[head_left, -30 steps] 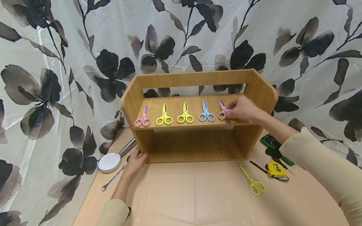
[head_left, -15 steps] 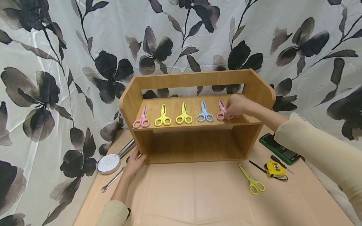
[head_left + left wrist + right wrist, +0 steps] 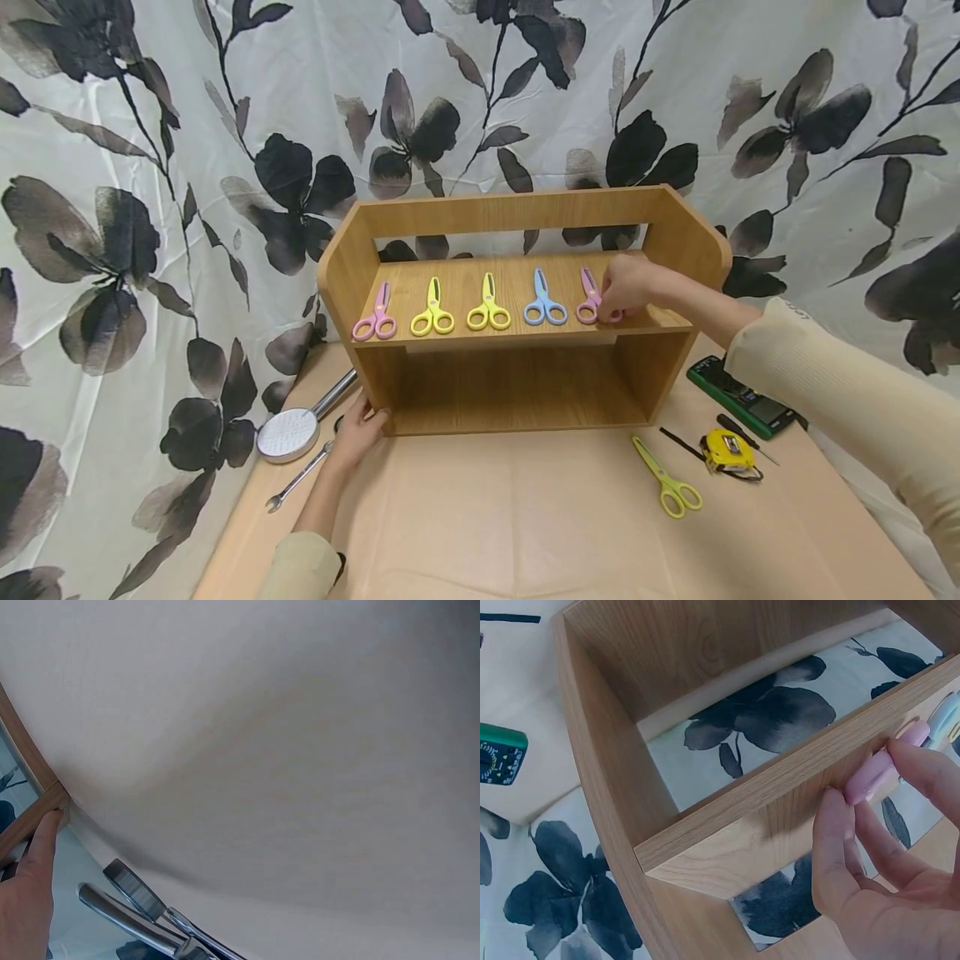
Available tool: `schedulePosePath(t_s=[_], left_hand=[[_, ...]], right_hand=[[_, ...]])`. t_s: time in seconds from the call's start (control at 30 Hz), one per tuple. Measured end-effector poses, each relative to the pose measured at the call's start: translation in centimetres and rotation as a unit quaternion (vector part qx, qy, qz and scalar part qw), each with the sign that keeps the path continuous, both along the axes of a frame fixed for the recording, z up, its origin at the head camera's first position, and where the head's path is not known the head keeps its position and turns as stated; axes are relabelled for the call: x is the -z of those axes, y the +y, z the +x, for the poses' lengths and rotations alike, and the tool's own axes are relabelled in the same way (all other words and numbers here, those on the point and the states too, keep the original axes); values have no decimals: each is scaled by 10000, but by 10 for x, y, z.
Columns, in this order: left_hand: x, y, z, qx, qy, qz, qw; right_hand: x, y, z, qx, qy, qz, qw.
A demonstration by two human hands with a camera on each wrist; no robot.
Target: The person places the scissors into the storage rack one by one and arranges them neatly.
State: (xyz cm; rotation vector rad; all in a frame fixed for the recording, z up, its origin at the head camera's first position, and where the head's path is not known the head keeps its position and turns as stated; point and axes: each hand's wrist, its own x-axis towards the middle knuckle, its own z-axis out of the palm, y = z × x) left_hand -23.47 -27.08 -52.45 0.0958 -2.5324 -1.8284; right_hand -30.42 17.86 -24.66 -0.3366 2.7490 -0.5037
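A two-level wooden desk shelf (image 3: 517,200) stands on the table, its upper board tilted. Along that board lie pink scissors (image 3: 375,317) at the left, two yellow pairs, blue scissors (image 3: 543,300) and another pink pair (image 3: 589,293) at the right. My right hand (image 3: 628,283) pinches the right pink scissors at the handle; the right wrist view shows thumb and fingers around the pink handle (image 3: 871,774) at the board's edge. My left hand (image 3: 363,433) grips the shelf's lower left front corner, thumb at the front edge (image 3: 46,814).
Yellow-green scissors (image 3: 667,479) lie on the table before the shelf. To the right are a yellow tape measure (image 3: 727,451), a black screwdriver (image 3: 735,429) and a green multimeter (image 3: 742,398). At left lie a shower head (image 3: 288,433) and a wrench (image 3: 298,479).
My right hand has turned and shifted slightly over the pink scissors' handle, and the right sleeve has moved, uncovering more of the multimeter. The left hand stays at the shelf corner.
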Motion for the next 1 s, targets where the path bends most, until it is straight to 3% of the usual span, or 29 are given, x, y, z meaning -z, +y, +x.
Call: schedulePosePath(t_s=[0.37,0.53,0.67,0.83,1.0], left_hand=[[0,-7,4,56,50,-34,10000],[0,-9,6,119,2,-53,9999],[1,-9,6,119,46,-97,9999],[1,-9,3,171,-2,56,9998],[-2,-11,1,203,-32,107,9997]], right_hand=[[5,-3,5,-50,55,-64,10000],[8,2,16,-109,172,-26,9998],[11,12,35,-22,228,-274,9994],[23,26,72,257,293,-948,9947],[61,43,107,246,346,-1940,9801]])
